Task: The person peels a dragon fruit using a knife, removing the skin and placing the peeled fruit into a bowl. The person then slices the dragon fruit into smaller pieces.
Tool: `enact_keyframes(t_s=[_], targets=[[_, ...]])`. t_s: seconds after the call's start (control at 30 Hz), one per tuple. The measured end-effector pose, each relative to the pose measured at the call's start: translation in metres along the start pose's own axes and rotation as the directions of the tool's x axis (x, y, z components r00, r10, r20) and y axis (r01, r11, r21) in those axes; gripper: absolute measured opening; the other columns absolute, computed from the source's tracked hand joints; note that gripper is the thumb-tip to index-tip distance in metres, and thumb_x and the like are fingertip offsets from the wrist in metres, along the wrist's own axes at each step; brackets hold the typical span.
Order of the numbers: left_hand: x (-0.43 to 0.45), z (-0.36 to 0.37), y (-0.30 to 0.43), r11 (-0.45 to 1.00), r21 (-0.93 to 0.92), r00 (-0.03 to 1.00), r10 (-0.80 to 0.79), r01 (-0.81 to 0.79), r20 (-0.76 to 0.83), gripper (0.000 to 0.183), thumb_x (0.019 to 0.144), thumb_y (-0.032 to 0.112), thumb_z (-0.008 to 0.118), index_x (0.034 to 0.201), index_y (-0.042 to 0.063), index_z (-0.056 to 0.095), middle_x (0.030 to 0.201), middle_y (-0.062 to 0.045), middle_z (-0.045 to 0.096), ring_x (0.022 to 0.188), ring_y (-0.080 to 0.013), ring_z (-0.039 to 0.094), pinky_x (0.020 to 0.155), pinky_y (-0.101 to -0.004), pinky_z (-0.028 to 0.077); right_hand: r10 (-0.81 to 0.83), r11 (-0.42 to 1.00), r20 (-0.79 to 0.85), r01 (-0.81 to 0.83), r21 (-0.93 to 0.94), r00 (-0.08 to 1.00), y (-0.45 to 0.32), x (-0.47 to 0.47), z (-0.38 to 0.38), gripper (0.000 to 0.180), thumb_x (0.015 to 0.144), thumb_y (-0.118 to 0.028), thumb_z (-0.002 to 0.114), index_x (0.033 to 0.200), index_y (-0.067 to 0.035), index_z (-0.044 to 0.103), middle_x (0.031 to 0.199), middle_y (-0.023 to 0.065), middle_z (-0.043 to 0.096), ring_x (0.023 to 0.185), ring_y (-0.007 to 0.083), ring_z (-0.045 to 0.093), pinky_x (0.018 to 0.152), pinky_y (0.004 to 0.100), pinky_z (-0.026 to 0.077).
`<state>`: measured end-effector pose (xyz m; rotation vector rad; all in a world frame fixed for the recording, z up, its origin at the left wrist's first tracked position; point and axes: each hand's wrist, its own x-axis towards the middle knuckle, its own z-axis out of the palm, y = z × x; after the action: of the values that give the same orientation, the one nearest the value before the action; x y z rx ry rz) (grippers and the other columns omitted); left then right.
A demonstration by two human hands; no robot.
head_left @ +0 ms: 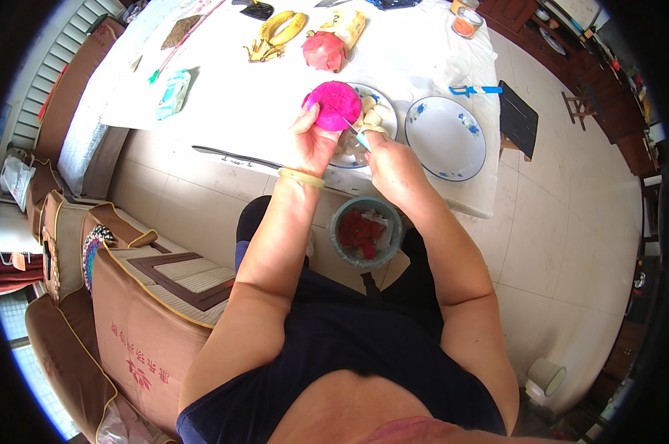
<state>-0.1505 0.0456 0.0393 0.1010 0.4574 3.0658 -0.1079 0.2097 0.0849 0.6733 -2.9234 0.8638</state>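
My left hand (312,139) holds a peeled magenta dragon fruit (334,105) above the near edge of a table. In my right hand (389,161) is a small knife (362,139) with a light blue handle, its blade against the fruit's lower right side. Under the fruit lies a blue-flowered plate (387,100), partly hidden, with pale fruit chunks (372,117) and translucent pieces on it. To its right stands a white oval dish (445,139) with blue flowers. Behind my hands sits an unpeeled dragon fruit (323,51).
Bananas (287,29), a wipes pack (173,94), a blue peeler (476,90) and a glass jar (467,23) are on the white-covered table (223,100). A lined bin (366,232) with red peels stands below the table edge. A brown-covered sofa (151,316) is at left.
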Motion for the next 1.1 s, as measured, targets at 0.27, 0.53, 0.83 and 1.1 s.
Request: enact_keyframes(t_s=[0.27, 0.53, 0.83, 1.1], targets=[[-0.001, 0.001, -0.002, 0.997, -0.071, 0.999, -0.004, 0.001, -0.041, 0.039, 0.086, 0.008, 0.054, 0.122, -0.003, 0.044, 0.122, -0.02, 0.052, 0.116, -0.034, 0.049, 0.103, -0.0503, 0.037, -0.033, 0.998, -0.079, 0.037, 0.049, 0.996, -0.002, -0.001, 0.001, 0.029, 0.083, -0.005, 0.055, 0.112, -0.002, 0.051, 0.091, 0.0211, 0.061, 0.079, 0.0381, 0.061, 0.068, 0.0438, 0.048], [0.0, -0.004, 0.007, 0.997, 0.048, 0.998, -0.056, 0.058, -0.03, 0.042, 0.086, 0.013, 0.056, 0.123, -0.003, 0.045, 0.125, -0.019, 0.051, 0.116, -0.033, 0.049, 0.102, -0.0518, 0.036, -0.019, 0.979, -0.215, 0.062, 0.194, 0.976, 0.014, 0.0, -0.018, 0.034, 0.082, -0.003, 0.06, 0.115, -0.005, 0.052, 0.088, 0.0207, 0.062, 0.076, 0.034, 0.062, 0.067, 0.0369, 0.048], [-0.003, -0.004, 0.027, 0.932, 0.258, 0.966, -0.26, 0.255, -0.016, 0.044, 0.082, 0.003, 0.055, 0.124, -0.005, 0.044, 0.119, -0.019, 0.054, 0.11, -0.0302, 0.054, 0.097, -0.0427, 0.044, -0.091, 0.992, -0.254, 0.111, 0.067, 0.963, 0.048, 0.007, -0.04, 0.027, 0.077, -0.004, 0.063, 0.102, -0.011, 0.06, 0.085, 0.0117, 0.064, 0.079, 0.031, 0.061, 0.067, 0.0385, 0.048], [-0.007, -0.011, 0.03, 0.91, 0.25, 0.938, -0.346, 0.331, 0.017, 0.045, 0.08, -0.001, 0.054, 0.123, -0.006, 0.045, 0.117, -0.019, 0.055, 0.108, -0.0296, 0.056, 0.098, -0.0407, 0.043, -0.09, 0.995, -0.212, 0.098, 0.027, 0.973, 0.06, 0.016, -0.048, 0.018, 0.08, -0.007, 0.062, 0.097, -0.01, 0.064, 0.087, 0.0102, 0.063, 0.084, 0.0271, 0.059, 0.072, 0.0347, 0.046]])
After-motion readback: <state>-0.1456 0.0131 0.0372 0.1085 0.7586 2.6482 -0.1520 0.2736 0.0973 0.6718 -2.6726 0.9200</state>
